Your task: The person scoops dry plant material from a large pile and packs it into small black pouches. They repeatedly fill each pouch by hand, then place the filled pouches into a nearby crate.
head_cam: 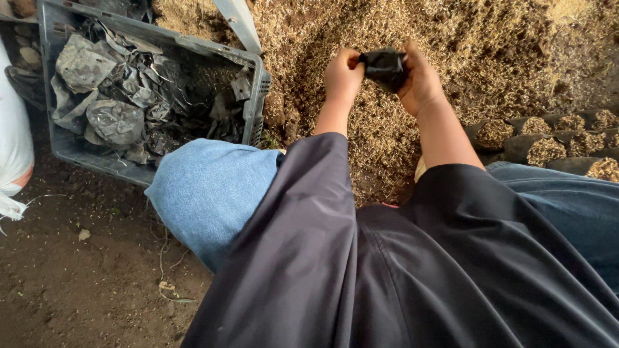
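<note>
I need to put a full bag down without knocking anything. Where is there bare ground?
Bare soil lies at lower left, bordered by the grey crate, the white sack and the knee. Crowded: the husk pile under both hands holding a black bag, and the filled bags on the right.

L hand & R hand on small black bag over husk pile, grey crate left.
</note>
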